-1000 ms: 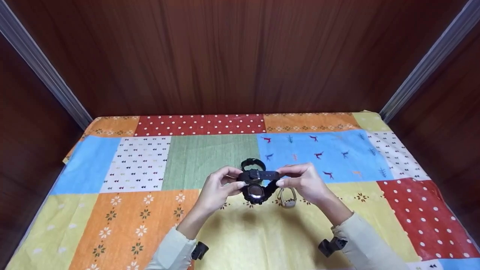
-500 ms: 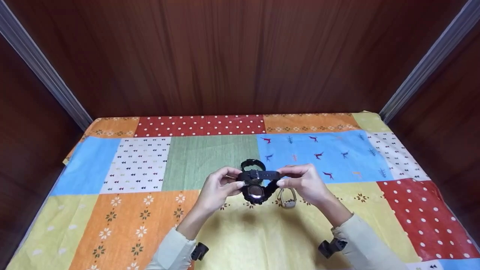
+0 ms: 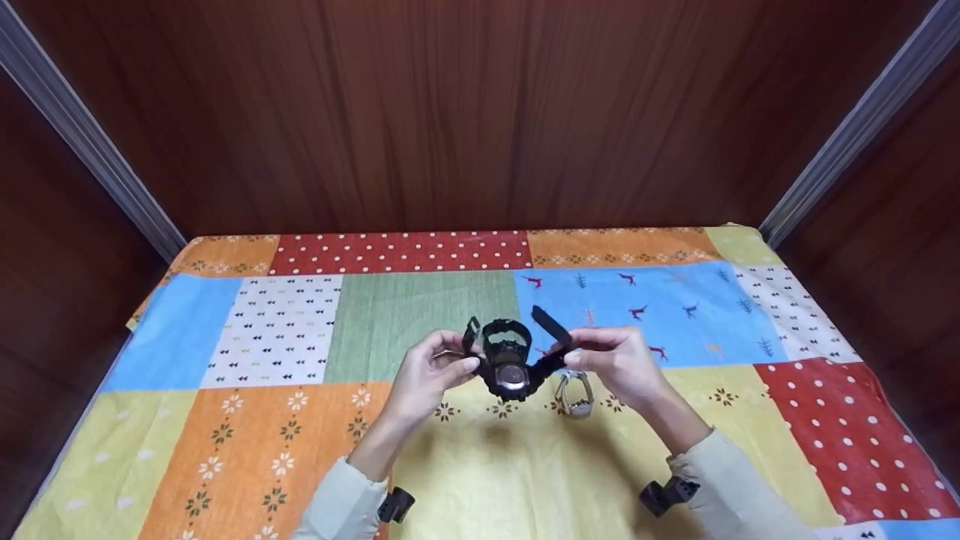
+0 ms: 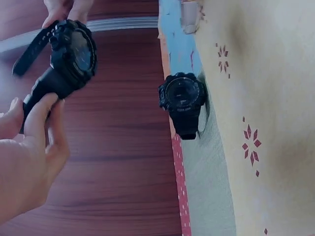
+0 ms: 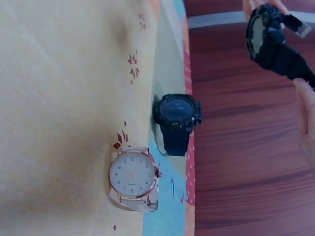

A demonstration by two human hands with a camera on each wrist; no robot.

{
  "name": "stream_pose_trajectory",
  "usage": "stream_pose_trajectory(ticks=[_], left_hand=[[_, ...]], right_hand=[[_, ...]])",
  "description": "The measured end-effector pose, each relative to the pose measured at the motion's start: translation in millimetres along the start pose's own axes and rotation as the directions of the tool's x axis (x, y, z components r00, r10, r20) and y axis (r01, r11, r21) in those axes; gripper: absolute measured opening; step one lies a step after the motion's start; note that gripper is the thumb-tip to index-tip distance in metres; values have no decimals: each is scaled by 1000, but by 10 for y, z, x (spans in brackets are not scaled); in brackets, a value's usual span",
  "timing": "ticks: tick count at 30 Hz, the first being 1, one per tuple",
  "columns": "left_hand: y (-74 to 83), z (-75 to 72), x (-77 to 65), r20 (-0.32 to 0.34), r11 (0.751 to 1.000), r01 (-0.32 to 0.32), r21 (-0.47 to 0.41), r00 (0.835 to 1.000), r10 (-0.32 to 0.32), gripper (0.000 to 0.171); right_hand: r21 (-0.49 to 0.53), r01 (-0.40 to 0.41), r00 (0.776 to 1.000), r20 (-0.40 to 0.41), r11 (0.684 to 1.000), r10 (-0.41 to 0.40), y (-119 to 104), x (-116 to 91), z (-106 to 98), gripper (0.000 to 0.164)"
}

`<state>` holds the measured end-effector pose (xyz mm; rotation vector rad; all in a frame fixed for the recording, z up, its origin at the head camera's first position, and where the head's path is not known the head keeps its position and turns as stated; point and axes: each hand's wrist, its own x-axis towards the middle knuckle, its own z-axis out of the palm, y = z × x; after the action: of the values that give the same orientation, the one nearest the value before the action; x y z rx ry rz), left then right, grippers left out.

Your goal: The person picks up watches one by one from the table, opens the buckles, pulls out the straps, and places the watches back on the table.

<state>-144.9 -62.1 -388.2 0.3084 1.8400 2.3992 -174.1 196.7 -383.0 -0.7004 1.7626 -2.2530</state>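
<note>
A black digital wristwatch (image 3: 512,380) is held up above the cloth, its strap unfastened and the two ends apart. My left hand (image 3: 431,376) pinches the buckle end of the strap, while my right hand (image 3: 616,366) pinches the longer holed end. In the left wrist view the chunky case of this held watch (image 4: 74,54) tilts sideways. Behind it on the cloth stands a second black digital watch (image 5: 176,115) with its strap looped. Near my right hand, a white-dialled analogue watch (image 5: 132,173) with a pale strap rests on the cloth.
A patchwork-patterned cloth (image 3: 292,442) covers the table. Dark wood panels (image 3: 450,112) rise behind it and at both sides, with grey metal strips at the corners. Black wrist cameras (image 3: 396,505) sit on both forearms.
The held watch's strap, overlapped at the buckle before, has come apart into two raised ends. My hands have moved slightly away from each other, uncovering more of the black watch behind.
</note>
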Motion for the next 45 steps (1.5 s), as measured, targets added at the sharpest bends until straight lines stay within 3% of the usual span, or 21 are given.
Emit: stream_pose_trajectory(ticks=[6,17,27,37,45], left_hand=[[-11,11,5,6,1000,-22,-17,1000,22,25],[-33,22,4,12,1000,-4,19,1000,3,25],[-35,8,42,-9,996,55,64,998,-55,23],[-51,-18,56,-27,993,99,57,995,-98,27],[-78,-68,75,-68,986,159,44,985,-156,26]], right_hand=[[35,-23,1000,-15,999,23,-7,1,-12,27],[-27,-98,995,-16,995,97,-20,-8,-27,25],[95,-226,974,-8,969,228,-53,72,-7,23],[99,-296,955,11,950,297,-27,168,6,24],[59,-362,932,-8,930,363,59,226,59,34]])
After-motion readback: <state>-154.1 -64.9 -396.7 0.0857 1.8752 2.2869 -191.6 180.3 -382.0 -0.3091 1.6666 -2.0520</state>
